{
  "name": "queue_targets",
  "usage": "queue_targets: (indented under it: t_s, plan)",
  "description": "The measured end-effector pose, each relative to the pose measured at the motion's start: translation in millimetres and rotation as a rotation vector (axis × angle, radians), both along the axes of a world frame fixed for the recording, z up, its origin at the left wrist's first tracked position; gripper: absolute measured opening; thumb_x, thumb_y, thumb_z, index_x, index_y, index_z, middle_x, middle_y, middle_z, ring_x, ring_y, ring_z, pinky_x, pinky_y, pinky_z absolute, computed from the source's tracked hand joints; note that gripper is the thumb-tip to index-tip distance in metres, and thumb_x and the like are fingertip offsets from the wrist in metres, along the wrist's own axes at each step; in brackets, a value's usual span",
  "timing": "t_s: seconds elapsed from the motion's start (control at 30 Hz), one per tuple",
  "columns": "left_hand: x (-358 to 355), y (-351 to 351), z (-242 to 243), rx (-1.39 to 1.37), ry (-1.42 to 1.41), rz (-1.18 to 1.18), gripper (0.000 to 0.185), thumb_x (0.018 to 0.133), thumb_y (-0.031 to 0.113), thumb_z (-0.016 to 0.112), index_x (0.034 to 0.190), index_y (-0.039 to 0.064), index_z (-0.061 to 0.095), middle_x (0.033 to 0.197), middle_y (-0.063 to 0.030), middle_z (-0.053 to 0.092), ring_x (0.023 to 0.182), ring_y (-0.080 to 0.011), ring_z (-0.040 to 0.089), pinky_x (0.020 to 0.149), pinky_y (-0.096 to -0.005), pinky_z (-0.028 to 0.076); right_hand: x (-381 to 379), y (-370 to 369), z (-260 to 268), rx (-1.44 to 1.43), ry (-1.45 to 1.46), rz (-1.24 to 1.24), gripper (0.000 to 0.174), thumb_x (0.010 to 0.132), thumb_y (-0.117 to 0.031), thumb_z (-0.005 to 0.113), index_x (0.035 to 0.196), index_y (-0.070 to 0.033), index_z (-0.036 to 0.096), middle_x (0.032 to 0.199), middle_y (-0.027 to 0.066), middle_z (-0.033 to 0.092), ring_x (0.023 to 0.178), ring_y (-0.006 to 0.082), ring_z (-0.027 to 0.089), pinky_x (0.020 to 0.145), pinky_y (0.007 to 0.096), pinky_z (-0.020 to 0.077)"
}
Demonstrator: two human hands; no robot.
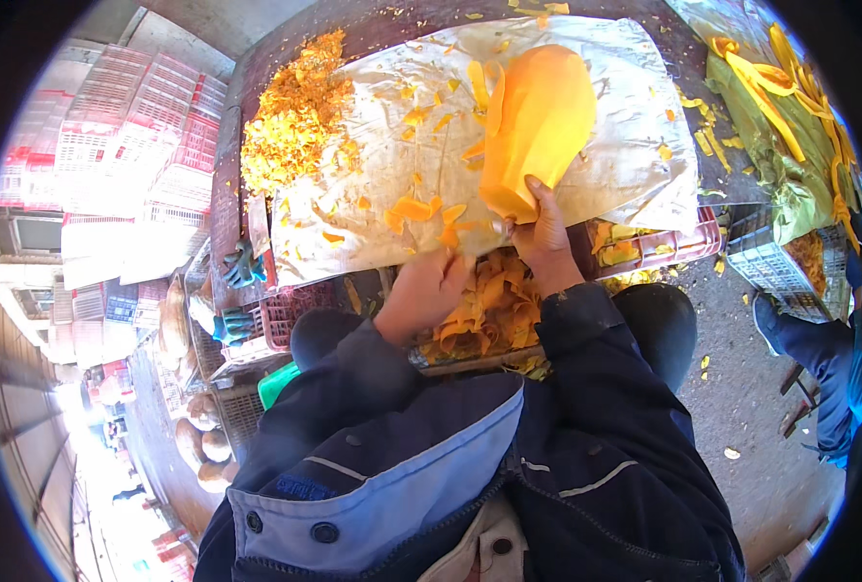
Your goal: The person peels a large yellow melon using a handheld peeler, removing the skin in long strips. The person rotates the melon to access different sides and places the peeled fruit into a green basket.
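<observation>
A large peeled butternut-type squash (pixel 540 124) leans on the pale sheet (pixel 613 182) with its narrower cut end towards me. My right hand (pixel 544 236) grips that near end, thumb on top. Beside it on the left, my left hand (pixel 427 291) is curled and blurred by motion. A thin pale streak, apparently a tool, runs from its fingers towards the squash's near end; its exact kind is unclear. Strips of orange peel (pixel 413 209) lie on the sheet near this hand. Below both hands, a container between my knees holds many peelings (pixel 493 305).
Orange shreds (pixel 296 116) are heaped at the table's left. A knife (pixel 259 229) and gloves (pixel 242 265) lie at its left edge. A red crate (pixel 682 236) stands under the right edge. Peel hangs over a green sack (pixel 787 153); another person's leg (pixel 809 338) is at right.
</observation>
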State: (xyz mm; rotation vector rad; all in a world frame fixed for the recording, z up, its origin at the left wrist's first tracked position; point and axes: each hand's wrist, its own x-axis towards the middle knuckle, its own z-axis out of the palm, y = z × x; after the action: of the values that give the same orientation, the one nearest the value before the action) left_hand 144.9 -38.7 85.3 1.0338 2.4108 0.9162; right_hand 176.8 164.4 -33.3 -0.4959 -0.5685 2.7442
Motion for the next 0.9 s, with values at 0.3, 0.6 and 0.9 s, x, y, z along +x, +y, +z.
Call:
queue_targets:
  t_s: [0.3, 0.6, 0.9]
  plan:
    - [-139.9, 176.4, 44.0, -0.081, 0.371, -0.077, 0.038, 0.096, 0.034, 0.058, 0.098, -0.002, 0.071, 0.093, -0.0282, 0.072, 0.091, -0.0426, 0.072, 0.077, -0.0489, 0.055, -2.1, -2.7, -10.4, 0.042, -0.081, -0.019, 0.046, 0.092, -0.042, 0.076, 0.127, -0.015, 0.062, 0.113, 0.0034, 0.07, 0.088, 0.0219, 0.069, 0.061, 0.0294, 0.0485]
    - [-136.8, 173.6, 40.0, -0.232, 0.407, -0.044, 0.042, 0.095, 0.036, 0.057, 0.098, -0.003, 0.073, 0.098, -0.0305, 0.071, 0.094, -0.0473, 0.07, 0.082, -0.0546, 0.055, -9.9, -4.8, -4.4, 0.008, -0.059, -0.027, 0.043, 0.091, -0.04, 0.077, 0.123, -0.017, 0.063, 0.11, 0.0015, 0.07, 0.081, 0.0212, 0.069, 0.057, 0.0271, 0.0464]
    - [-24.1, 49.8, 0.4, 0.023, 0.182, 0.085, 0.031, 0.102, 0.026, 0.06, 0.094, -0.004, 0.064, 0.079, -0.0265, 0.066, 0.076, -0.045, 0.067, 0.067, -0.0499, 0.05, -8.7, -9.2, 0.5, -0.049, -0.113, -0.038, 0.037, 0.091, -0.039, 0.077, 0.121, -0.021, 0.063, 0.109, -0.0016, 0.07, 0.094, 0.0166, 0.066, 0.062, 0.0316, 0.0463]
